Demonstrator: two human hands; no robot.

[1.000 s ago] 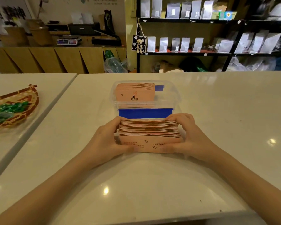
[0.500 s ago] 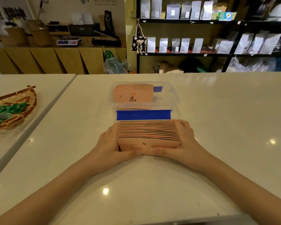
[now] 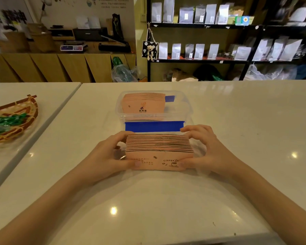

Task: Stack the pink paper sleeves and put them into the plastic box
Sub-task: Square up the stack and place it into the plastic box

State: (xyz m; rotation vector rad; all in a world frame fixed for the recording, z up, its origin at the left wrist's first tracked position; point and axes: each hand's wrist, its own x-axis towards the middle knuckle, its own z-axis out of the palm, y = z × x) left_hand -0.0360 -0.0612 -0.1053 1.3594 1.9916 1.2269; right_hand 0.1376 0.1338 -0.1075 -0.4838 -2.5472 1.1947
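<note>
Stack of pink sleeves (image 3: 159, 151) standing on edge on the bench (image 3: 148, 200), near its middle, just in front of the clear plastic box (image 3: 185, 110) and its blue clip (image 3: 154, 126). Held from the left end by the left hand (image 3: 109, 156), thumb across the printed front sleeve, fingers curled round the back. Right hand (image 3: 203, 152) loosened compared with half a second ago: then pressed flat over the right end, now lifted a little, fingers (image 3: 194, 129) spread and arched above the top right corner, thumb at the front face; firm contact there not clear. Stack also sitting slightly nearer the box than a second ago, edges fairly even. Read as squaring-up nearly done, regrip for the lift likely next. Another batch of sleeves (image 3: 142, 106) already inside the box, left half, leaving room to the right. Basket (image 3: 12, 124) well apart on the neighbouring bench at left
</note>
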